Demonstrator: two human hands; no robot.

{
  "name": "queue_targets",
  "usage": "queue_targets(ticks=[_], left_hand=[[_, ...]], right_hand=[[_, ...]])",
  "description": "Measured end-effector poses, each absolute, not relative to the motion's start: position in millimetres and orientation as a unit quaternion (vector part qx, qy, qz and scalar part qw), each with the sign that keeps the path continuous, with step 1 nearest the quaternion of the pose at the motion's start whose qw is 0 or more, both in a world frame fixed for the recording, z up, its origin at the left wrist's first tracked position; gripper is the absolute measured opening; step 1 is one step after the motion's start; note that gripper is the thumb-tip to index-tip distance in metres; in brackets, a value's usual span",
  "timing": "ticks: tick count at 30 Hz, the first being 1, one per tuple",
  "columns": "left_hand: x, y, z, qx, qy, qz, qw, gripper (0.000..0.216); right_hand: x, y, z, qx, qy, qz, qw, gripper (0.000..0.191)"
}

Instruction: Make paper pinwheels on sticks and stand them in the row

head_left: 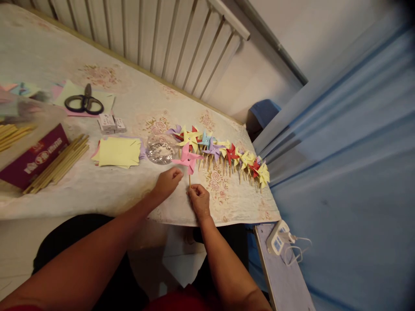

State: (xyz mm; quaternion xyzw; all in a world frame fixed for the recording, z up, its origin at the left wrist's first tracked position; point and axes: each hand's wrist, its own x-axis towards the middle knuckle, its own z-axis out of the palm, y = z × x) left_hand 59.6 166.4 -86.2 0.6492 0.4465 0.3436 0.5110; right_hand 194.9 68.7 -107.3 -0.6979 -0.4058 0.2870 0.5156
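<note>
My right hand pinches the lower end of a thin wooden stick that carries a pink paper pinwheel. My left hand sits just left of the stick, fingers curled toward the pinwheel's lower edge. Whether it touches the paper I cannot tell. Beyond them, a row of several finished pinwheels in yellow, red, purple and blue lies on the table, running to the right edge.
A clear plastic dish sits left of the pinwheels. A stack of yellow paper squares, wooden sticks, a maroon box, black scissors and two small boxes lie farther left. A power strip is lower right.
</note>
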Motion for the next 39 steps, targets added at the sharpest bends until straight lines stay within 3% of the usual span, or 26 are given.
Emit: queue_targets(ticks=[6, 16, 31, 35, 39], left_hand=[[36, 155, -108, 0.769, 0.464, 0.343, 0.274, 0.019], [22, 125, -116, 0.845, 0.463, 0.254, 0.081, 0.021], [19, 123, -116, 0.842, 0.494, 0.216, 0.016, 0.019], [19, 127, -118, 0.843, 0.492, 0.216, 0.006, 0.020], [19, 131, -118, 0.848, 0.491, 0.202, -0.005, 0.020]], right_hand=[[195, 71, -109, -0.686, -0.397, 0.302, 0.529, 0.012], [194, 72, -112, -0.666, -0.386, 0.335, 0.544, 0.017], [222, 42, -105, -0.637, -0.367, 0.389, 0.555, 0.019], [252, 31, -108, -0.664, -0.359, 0.361, 0.548, 0.018], [290, 23, -111, -0.690, -0.396, 0.255, 0.549, 0.015]])
